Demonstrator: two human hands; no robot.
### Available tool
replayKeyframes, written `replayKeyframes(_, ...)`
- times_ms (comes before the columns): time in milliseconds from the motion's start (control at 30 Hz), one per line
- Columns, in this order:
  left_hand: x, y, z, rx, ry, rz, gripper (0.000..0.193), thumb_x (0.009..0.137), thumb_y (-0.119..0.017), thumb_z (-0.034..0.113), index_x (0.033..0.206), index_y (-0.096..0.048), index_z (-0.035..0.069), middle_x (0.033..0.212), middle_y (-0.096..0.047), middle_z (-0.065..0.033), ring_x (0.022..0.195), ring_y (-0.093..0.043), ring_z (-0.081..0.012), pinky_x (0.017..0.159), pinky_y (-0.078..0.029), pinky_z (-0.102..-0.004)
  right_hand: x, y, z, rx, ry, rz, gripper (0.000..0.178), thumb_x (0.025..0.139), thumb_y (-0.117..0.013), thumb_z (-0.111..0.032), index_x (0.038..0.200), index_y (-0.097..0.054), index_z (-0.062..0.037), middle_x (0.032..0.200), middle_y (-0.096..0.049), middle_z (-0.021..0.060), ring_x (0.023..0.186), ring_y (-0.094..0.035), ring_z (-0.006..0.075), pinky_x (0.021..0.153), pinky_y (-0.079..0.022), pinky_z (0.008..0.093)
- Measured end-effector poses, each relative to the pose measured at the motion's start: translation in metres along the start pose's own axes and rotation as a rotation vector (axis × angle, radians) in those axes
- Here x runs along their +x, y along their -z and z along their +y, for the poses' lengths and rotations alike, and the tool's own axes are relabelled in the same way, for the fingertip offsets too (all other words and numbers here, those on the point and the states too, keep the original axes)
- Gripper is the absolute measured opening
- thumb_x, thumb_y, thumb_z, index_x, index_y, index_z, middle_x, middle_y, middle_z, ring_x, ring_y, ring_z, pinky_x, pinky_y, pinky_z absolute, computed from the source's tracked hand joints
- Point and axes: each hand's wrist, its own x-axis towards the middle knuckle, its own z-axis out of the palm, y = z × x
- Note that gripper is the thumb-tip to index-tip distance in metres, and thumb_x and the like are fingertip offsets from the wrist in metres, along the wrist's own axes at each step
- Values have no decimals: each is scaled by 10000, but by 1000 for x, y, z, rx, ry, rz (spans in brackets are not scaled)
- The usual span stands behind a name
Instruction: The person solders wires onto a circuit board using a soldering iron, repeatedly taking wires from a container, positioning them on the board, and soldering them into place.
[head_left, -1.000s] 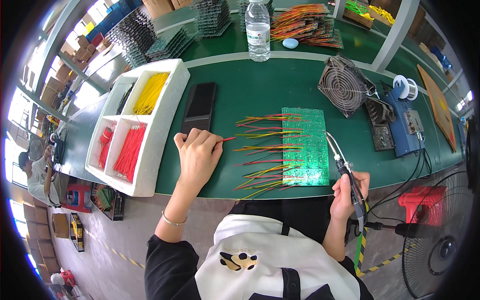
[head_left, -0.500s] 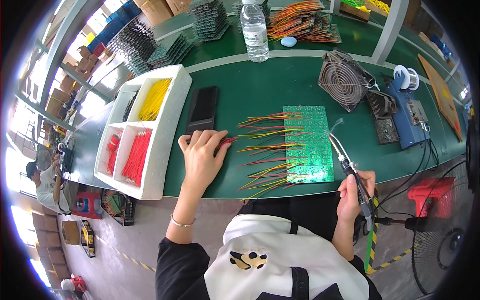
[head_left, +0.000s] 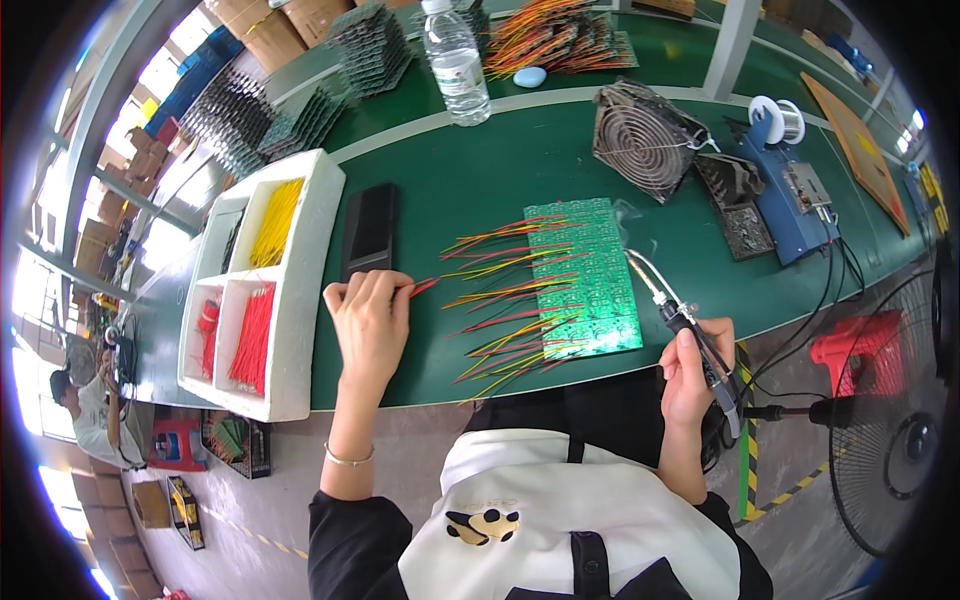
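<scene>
Red wires (head_left: 425, 287) stick out from the closed fingers of my left hand (head_left: 368, 315), above the green bench just in front of a black phone-like slab (head_left: 371, 228). In my right hand (head_left: 694, 370) is a soldering iron (head_left: 683, 318) with a curved metal tube by its tip. That tip hovers beside the right edge of a green circuit board panel (head_left: 590, 275), and thin smoke rises near it. Several red and yellow wires (head_left: 500, 290) lie in rows across the panel's left side, their free ends spreading left over the bench.
A white foam box (head_left: 325, 230) with yellow and red wires stands left. Behind are a water bottle (head_left: 456, 70), a blue oval object (head_left: 530, 77) and board stacks (head_left: 370, 50). A fan (head_left: 645, 140) and a blue solder feeder (head_left: 785, 200) with a wire spool stand right.
My left hand has drawn its fingers together and lifted with the red wires. The iron stays in my right hand near the panel. The whole view has shifted slightly.
</scene>
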Motion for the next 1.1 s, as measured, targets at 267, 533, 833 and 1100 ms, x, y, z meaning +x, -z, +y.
replayKeyframes(267, 29, 11, 31, 17, -128, -3, 68, 737, -619, 40, 751, -561, 71, 664, -527, -17, 636, -507, -194, 582, -392, -313, -4, 3, -1, -86, -40, -28, 159, 809, -600, -38, 866, -458, 9, 578, -550, 73, 434, -471, 64, 416, -375, 173)
replayKeyframes(533, 22, 7, 21, 55, -96, -45, 61, 755, -605, 40, 775, -551, 60, 673, -544, -38, 627, -527, -218, 547, -422, -327, -4, 13, -1, -94, -35, 4, 150, 820, -589, -50, 852, -453, 4, 576, -555, 82, 429, -466, 66, 414, -371, 171)
replayKeyframes(833, 40, -12, 97, -654, -326, -277, 118, 714, -623, -19, 822, -584, 10, 699, -560, -86, 659, -561, -251, 581, -463, -333, -12, 11, 3, -52, -24, -19, 178, 801, -606, -41, 863, -446, 4, 609, -552, 72, 476, -510, 73, 432, -403, 173)
replayKeyframes(1100, 50, -41, 102, -545, -398, -161, 76, 703, -669, 48, 768, -631, 57, 692, -550, -53, 663, -556, -216, 582, -474, -316, -12, 8, 2, -76, -36, -9, 170, 804, -598, -30, 865, -444, 5, 604, -545, 68, 478, -507, 71, 428, -399, 176)
